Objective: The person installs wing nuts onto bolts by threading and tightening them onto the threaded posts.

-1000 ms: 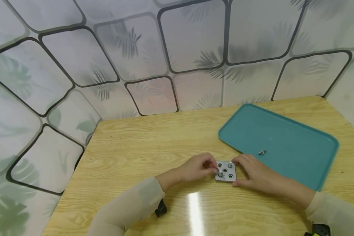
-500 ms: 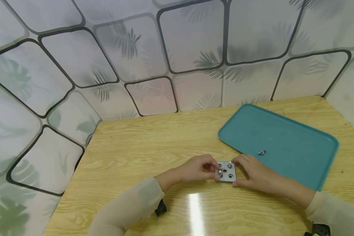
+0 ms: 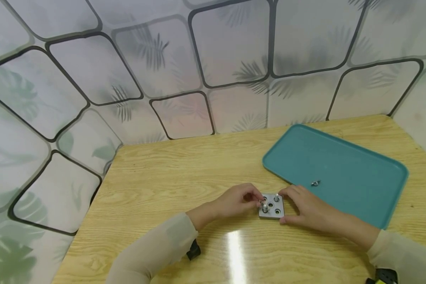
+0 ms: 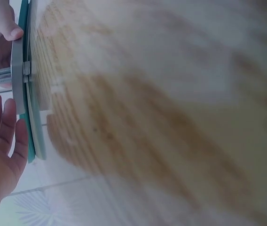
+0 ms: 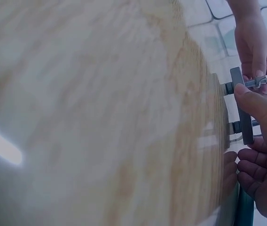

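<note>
A square metal plate (image 3: 271,214) with several round holes is raised slightly off the table by bolt heads beneath it. Two bolts stick up through the plate: one at its far right corner (image 3: 277,198), and one at its near left corner with a wing nut (image 5: 261,81) on its shank. My left hand (image 3: 234,202) pinches this wing nut between thumb and fingertips. From the right side, my right hand (image 3: 312,213) grips the plate's edges, thumb at the near corner and fingers at the far one. Fingertips partly hide the wing nut in the head view.
A teal tray (image 3: 340,157) lies at the right, behind and beside my right hand. One small metal piece (image 3: 315,183), looking like a wing nut, lies on it. The wooden table (image 3: 170,173) meets a patterned wall at the back.
My left fingertips closed further over the wing nut half a second ago and have since drawn back slightly to its left side. The right hand and plate stay in place.
</note>
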`<action>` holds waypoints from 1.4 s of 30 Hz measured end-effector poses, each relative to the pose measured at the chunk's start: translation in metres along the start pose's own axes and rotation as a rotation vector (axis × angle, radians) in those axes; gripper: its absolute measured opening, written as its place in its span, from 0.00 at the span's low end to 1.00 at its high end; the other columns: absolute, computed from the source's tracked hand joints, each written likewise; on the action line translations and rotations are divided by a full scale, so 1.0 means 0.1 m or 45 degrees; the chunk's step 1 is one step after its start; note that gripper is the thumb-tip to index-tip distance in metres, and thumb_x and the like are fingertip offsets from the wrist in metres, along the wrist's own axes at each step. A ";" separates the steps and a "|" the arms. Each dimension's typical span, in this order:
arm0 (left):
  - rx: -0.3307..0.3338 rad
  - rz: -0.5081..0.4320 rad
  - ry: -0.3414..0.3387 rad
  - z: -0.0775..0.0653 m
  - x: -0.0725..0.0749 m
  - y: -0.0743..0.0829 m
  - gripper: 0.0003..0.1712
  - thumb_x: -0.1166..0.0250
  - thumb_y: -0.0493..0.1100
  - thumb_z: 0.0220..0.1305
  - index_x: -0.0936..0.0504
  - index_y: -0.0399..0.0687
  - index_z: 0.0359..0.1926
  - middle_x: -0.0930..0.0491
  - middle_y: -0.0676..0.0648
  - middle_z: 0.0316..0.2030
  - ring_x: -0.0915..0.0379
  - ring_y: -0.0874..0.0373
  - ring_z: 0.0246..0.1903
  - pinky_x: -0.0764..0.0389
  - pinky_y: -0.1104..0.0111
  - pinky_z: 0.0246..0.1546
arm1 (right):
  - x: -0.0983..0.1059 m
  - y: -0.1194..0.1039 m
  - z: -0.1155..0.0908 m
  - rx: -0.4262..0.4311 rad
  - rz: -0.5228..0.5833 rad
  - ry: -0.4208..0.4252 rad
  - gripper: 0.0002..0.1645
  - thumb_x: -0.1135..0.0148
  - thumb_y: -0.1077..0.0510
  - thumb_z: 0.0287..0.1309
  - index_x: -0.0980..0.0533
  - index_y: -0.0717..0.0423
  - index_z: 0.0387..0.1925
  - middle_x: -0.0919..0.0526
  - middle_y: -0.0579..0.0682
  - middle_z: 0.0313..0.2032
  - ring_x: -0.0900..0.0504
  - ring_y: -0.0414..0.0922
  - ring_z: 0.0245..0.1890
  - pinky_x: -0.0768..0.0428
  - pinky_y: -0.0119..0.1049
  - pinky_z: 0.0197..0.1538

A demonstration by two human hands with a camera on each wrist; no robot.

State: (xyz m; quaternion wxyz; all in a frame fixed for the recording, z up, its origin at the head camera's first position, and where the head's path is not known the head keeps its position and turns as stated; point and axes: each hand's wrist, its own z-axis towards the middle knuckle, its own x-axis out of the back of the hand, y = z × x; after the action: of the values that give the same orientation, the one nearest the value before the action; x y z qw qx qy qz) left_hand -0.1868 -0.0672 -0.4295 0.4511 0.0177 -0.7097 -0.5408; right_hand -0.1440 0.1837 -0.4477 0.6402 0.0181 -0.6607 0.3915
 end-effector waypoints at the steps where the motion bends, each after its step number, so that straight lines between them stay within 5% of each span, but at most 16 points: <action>1: 0.016 -0.009 0.019 0.00 0.00 0.00 0.06 0.36 0.37 0.62 0.21 0.44 0.41 0.21 0.49 0.38 0.28 0.70 0.37 0.25 0.78 0.42 | 0.00 0.00 0.00 0.000 0.003 0.000 0.40 0.32 0.36 0.47 0.29 0.61 0.52 0.24 0.53 0.49 0.26 0.53 0.51 0.26 0.52 0.53; 5: 0.022 -0.019 0.062 0.02 -0.01 -0.01 0.05 0.33 0.38 0.60 0.21 0.44 0.36 0.21 0.50 0.34 0.29 0.70 0.35 0.25 0.78 0.40 | 0.02 -0.01 0.01 0.002 0.010 0.006 0.39 0.30 0.39 0.47 0.29 0.61 0.52 0.24 0.54 0.49 0.27 0.54 0.51 0.26 0.52 0.52; 12: -0.128 0.039 -0.023 0.01 0.01 -0.02 0.06 0.37 0.40 0.63 0.18 0.45 0.40 0.21 0.51 0.38 0.29 0.70 0.39 0.26 0.79 0.43 | 0.04 -0.04 0.02 0.012 -0.002 0.010 0.39 0.30 0.39 0.47 0.28 0.62 0.52 0.23 0.54 0.49 0.26 0.53 0.51 0.26 0.52 0.52; 23: -0.170 0.029 -0.064 0.01 0.02 -0.03 0.09 0.35 0.39 0.62 0.18 0.44 0.43 0.23 0.50 0.36 0.30 0.69 0.36 0.25 0.79 0.43 | 0.05 -0.03 0.03 0.004 -0.009 0.001 0.40 0.32 0.36 0.48 0.29 0.61 0.53 0.23 0.53 0.49 0.26 0.52 0.50 0.26 0.51 0.52; 27: -0.133 0.045 -0.038 0.02 0.03 -0.04 0.09 0.39 0.38 0.64 0.19 0.44 0.45 0.21 0.50 0.39 0.29 0.69 0.38 0.26 0.79 0.43 | 0.05 -0.04 0.02 0.000 -0.014 0.000 0.41 0.33 0.36 0.48 0.29 0.61 0.53 0.24 0.53 0.49 0.26 0.52 0.50 0.26 0.51 0.52; 34: 0.067 -0.002 0.033 0.02 0.03 -0.02 0.08 0.36 0.43 0.63 0.22 0.46 0.41 0.24 0.54 0.33 0.31 0.69 0.33 0.27 0.78 0.36 | 0.03 -0.04 0.02 0.005 -0.023 0.006 0.40 0.32 0.36 0.48 0.28 0.61 0.52 0.23 0.53 0.49 0.26 0.52 0.49 0.25 0.51 0.51; 42: 0.013 0.009 -0.016 0.00 0.03 -0.04 0.10 0.45 0.45 0.70 0.21 0.47 0.44 0.22 0.53 0.37 0.32 0.70 0.35 0.29 0.78 0.37 | 0.02 -0.04 0.01 0.011 -0.019 0.002 0.39 0.33 0.36 0.48 0.28 0.60 0.52 0.23 0.52 0.48 0.26 0.50 0.49 0.25 0.50 0.50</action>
State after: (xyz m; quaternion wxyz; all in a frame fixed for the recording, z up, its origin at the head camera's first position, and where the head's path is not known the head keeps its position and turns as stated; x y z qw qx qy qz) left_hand -0.1902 -0.0705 -0.4311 0.4485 0.0142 -0.7151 -0.5359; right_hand -0.1435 0.1812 -0.4440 0.6435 0.0255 -0.6584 0.3897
